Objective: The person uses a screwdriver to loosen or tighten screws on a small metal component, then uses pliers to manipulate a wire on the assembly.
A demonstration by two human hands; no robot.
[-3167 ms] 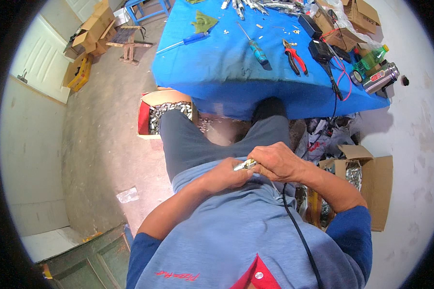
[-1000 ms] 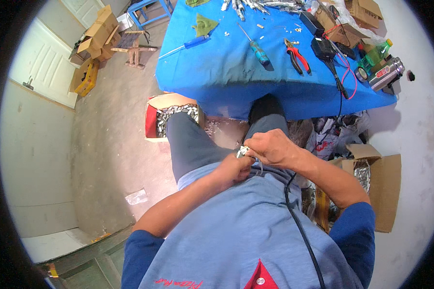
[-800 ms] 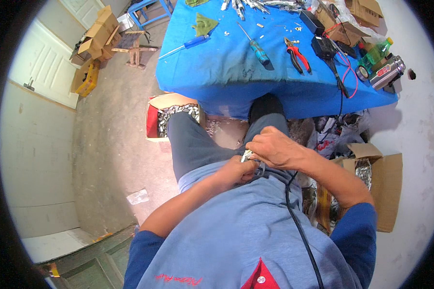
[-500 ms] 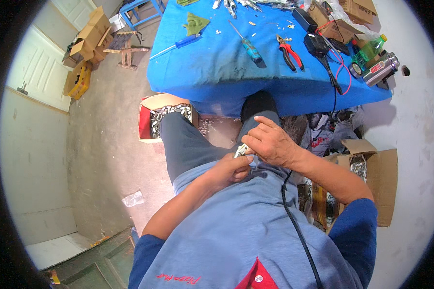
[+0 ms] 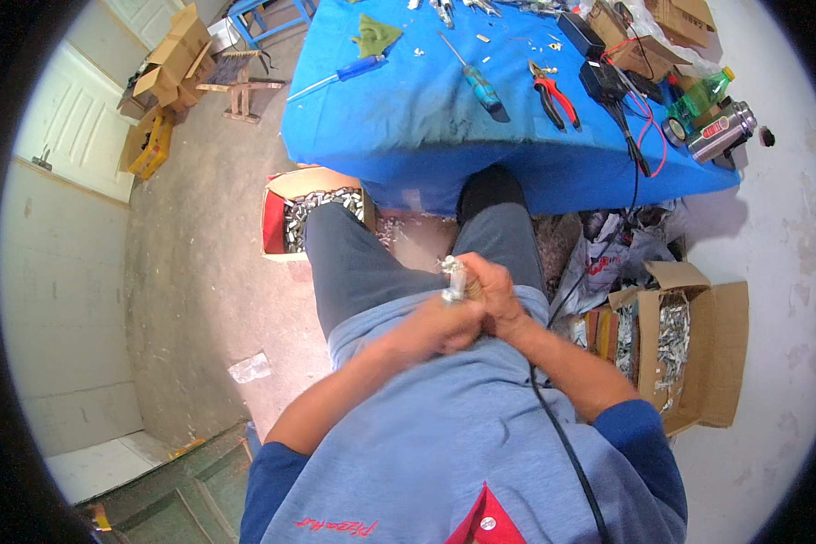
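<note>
Over my lap, my left hand [image 5: 437,325] and my right hand [image 5: 493,288] are pressed together, both closed. A small silvery-white metal piece [image 5: 454,279] sticks up between them. Its lower end disappears into my left fist, while my right fingers wrap its side. Motion blur hides its exact kind and how the fingertips sit on it. A black cable [image 5: 553,403] runs down over my shirt beside my right forearm.
Ahead stands a blue-covered table [image 5: 399,100] bearing two screwdrivers [image 5: 474,80] [image 5: 349,71], red-handled pliers [image 5: 554,98], a green cloth [image 5: 373,36], adapters [image 5: 601,82] and a steel flask [image 5: 722,132]. Boxes of metal parts flank my legs, one left [image 5: 273,218], one right [image 5: 721,354].
My right hand has come down and closed in against my left, its raised fingers now curled. The metal piece stands more upright between them. My right elbow has drawn inward.
</note>
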